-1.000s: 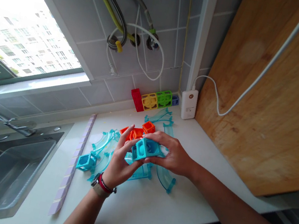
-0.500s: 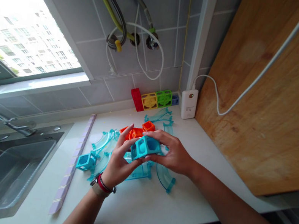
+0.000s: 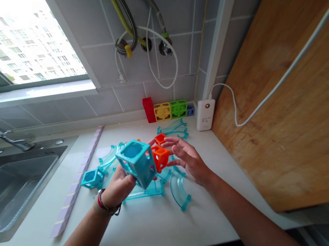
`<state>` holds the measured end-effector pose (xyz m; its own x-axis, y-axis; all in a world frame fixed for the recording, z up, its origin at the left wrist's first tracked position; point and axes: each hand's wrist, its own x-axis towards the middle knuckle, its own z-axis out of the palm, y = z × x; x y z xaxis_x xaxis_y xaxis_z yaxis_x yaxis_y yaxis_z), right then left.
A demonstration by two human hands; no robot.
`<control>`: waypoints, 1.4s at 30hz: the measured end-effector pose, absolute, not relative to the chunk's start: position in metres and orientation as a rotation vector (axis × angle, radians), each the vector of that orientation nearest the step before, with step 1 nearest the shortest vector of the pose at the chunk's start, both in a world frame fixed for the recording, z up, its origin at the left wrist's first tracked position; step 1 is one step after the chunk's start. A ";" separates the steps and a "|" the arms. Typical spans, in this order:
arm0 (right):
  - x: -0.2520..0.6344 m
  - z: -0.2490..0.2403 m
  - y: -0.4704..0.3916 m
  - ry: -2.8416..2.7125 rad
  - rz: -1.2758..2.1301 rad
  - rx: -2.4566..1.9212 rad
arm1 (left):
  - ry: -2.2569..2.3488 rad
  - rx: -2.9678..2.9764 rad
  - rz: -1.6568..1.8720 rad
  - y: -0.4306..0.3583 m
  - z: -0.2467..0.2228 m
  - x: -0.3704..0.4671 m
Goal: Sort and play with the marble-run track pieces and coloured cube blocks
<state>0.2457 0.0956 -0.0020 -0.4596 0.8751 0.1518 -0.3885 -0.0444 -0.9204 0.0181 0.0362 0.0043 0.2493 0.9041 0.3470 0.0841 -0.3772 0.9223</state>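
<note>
My left hand (image 3: 119, 189) is closed around a turquoise hollow cube block (image 3: 142, 165) with round openings, raised above the counter. Directly at its right side in the picture is an orange cube block (image 3: 160, 158); whether the two are joined or merely overlap, I cannot tell. My right hand (image 3: 191, 161) hovers beside the orange block with its fingers spread. Another orange block (image 3: 160, 139) shows just behind the fingertips. Clear blue curved track pieces (image 3: 180, 189) lie under and around both hands. A second turquoise cube (image 3: 92, 178) sits left of my left wrist.
Red, yellow, green and blue blocks (image 3: 162, 111) stand in a row against the tiled wall. A white power bank (image 3: 205, 115) with a cable leans in the corner by a wooden board (image 3: 283, 97). A lilac strip (image 3: 78, 180) separates the work area from the sink (image 3: 12, 193).
My right hand has let go of the turquoise block and opened. My left hand has tilted the block and brought it closer and to the left. An orange block now shows beside it.
</note>
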 end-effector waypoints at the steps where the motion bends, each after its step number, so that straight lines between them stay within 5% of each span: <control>1: 0.246 -0.003 0.095 -1.299 1.745 -0.530 | 0.834 1.541 1.220 0.034 0.003 0.018; 6: 0.244 -0.006 0.092 -1.381 1.912 -0.395 | 0.559 1.086 1.205 0.029 0.008 0.022; 15: 0.241 -0.009 0.095 -1.361 1.696 -0.562 | 0.821 0.889 1.241 0.040 0.018 0.029; 26: 0.238 -0.014 0.096 -1.453 1.476 -0.644 | 1.022 1.153 1.287 0.041 0.009 0.032; 36: 0.239 -0.003 0.097 -0.900 1.668 -0.597 | 1.063 1.081 1.298 0.042 0.011 0.031; 42: 0.237 -0.005 0.097 -1.052 1.595 -0.598 | 1.142 1.187 1.292 0.043 0.006 0.033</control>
